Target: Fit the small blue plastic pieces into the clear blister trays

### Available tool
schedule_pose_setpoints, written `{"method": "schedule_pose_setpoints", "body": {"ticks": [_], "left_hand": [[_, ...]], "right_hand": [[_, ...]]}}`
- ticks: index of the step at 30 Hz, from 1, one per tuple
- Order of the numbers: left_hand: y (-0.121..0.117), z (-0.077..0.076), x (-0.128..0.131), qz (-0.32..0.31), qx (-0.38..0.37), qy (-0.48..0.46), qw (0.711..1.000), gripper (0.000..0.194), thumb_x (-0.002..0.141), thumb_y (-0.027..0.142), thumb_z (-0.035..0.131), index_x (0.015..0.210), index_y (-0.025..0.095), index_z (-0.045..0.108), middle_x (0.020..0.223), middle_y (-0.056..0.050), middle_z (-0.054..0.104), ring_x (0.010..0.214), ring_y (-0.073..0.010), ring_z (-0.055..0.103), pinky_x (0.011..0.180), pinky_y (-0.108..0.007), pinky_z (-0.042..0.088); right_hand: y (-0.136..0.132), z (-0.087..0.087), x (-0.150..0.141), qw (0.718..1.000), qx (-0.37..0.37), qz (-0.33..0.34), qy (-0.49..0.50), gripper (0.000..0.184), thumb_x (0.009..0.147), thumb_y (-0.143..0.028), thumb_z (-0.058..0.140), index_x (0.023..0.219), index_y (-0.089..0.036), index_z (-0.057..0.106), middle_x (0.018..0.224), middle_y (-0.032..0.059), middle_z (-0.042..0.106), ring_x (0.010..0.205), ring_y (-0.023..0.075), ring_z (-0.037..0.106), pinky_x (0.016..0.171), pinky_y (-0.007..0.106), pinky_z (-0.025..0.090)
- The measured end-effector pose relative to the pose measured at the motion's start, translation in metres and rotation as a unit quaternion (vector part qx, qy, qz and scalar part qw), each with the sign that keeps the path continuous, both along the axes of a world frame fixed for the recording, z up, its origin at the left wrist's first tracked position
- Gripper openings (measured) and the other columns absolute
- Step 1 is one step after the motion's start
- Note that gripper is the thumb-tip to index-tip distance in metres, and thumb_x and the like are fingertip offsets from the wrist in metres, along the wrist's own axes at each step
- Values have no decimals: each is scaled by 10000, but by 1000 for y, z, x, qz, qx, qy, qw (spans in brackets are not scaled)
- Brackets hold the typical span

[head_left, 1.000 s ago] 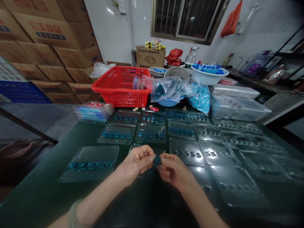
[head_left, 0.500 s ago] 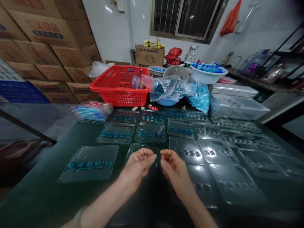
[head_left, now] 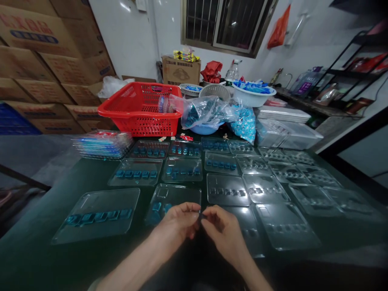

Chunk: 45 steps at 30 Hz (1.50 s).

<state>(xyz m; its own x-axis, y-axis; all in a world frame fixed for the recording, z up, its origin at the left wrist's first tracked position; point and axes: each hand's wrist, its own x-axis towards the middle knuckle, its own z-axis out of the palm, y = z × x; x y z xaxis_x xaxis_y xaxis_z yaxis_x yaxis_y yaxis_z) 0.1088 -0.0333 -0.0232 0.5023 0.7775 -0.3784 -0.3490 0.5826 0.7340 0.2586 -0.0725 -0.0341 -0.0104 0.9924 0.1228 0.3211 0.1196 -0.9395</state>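
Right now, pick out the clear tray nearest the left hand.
The tray directly beyond the left hand, just right of the front-left tray; only this one is partly hidden by that hand.

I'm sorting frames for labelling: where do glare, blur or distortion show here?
Head view: glare patches the clear trays right of the hands; head view: stacked packs at left look smeared; head view: window leans, perhaps lens or camera tilt.

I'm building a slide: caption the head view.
Left hand and right hand close together near clear trays, a red basket behind.
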Motion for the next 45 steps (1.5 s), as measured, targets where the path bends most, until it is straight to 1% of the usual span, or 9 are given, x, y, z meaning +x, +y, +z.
{"method": "schedule_pose_setpoints", "body": {"ticks": [6, 10, 17, 20, 24, 28, 30, 38, 45], "left_hand": [[8, 23, -6, 25, 78, 59, 995, 236, 716, 223, 607, 925, 126, 558, 915, -120, 614, 680, -144, 553, 506, -226, 393], [17, 30, -32, 75, 171, 158, 970, 210, 728, 264, 595, 893, 134, 584, 925, -103, 612, 702, -139, 542, 513, -214, 390], [32, 26, -96, 203, 238, 267, 911, 185, 673, 281, 642, 814, 163, 620, 805, -40, 613, 655, -119, 521, 502, -197, 373], [30, 25, -105, 185, 303, 354, 865, 173, 671, 274, 640, 814, 177, 633, 776, -29, 614, 657, -126, 524, 564, -214, 391], [26, 21, -94, 13, 428, 466, 774, 207, 698, 233, 598, 899, 203, 637, 861, -50, 625, 772, -183, 536, 665, -280, 408], [27, 18, -78, -115, 528, 545, 641, 291, 667, 182, 612, 958, 199, 616, 910, -77, 619, 893, -247, 490, 755, -364, 371], [27, 18, -73, -135, 545, 567, 603, 253, 659, 173, 614, 911, 188, 619, 891, -80, 608, 870, -249, 489, 733, -367, 366], [23, 17, -73, -101, 565, 568, 590, 137, 733, 106, 469, 783, 172, 578, 842, -64, 560, 829, -211, 469, 704, -338, 372], [30, 13, -76, -128, 569, 554, 594, 201, 740, 108, 475, 868, 181, 613, 931, -75, 561, 895, -220, 454, 744, -346, 364]], "right_hand": [[42, 1, 37, 984, 50, -88, -149, 180, 792, -295, 496, 910, -174, 558, 741, 30, 587, 642, 139, 543, 579, 250, 426], [71, -5, 48, 946, 65, -58, -311, 159, 784, -237, 483, 877, -165, 590, 752, 41, 599, 639, 145, 539, 590, 259, 404], [75, -7, 47, 923, 68, 2, -379, 116, 771, -216, 507, 803, -196, 617, 780, 27, 590, 687, 156, 545, 603, 254, 357], [75, -9, 45, 892, 75, 17, -446, 131, 794, -219, 485, 805, -195, 613, 802, 30, 588, 717, 158, 555, 612, 249, 357], [74, -12, 39, 856, 67, 9, -513, 189, 820, -193, 432, 832, -189, 621, 843, 57, 598, 697, 162, 571, 587, 255, 362], [68, -9, 40, 865, 73, -4, -496, 291, 796, -198, 455, 1073, -185, 544, 867, 66, 602, 708, 181, 575, 600, 276, 389], [62, -6, 40, 884, 82, -28, -460, 374, 795, -217, 450, 1167, -186, 470, 863, 62, 597, 675, 179, 568, 582, 283, 396], [31, 12, -8, 967, 98, 37, -232, 269, 812, -207, 449, 1075, -230, 502, 840, 28, 559, 622, 134, 520, 601, 263, 415], [29, 13, -58, 921, 96, 71, -372, 170, 786, -237, 508, 952, -226, 539, 864, 35, 548, 832, 197, 514, 664, 300, 395]]}}
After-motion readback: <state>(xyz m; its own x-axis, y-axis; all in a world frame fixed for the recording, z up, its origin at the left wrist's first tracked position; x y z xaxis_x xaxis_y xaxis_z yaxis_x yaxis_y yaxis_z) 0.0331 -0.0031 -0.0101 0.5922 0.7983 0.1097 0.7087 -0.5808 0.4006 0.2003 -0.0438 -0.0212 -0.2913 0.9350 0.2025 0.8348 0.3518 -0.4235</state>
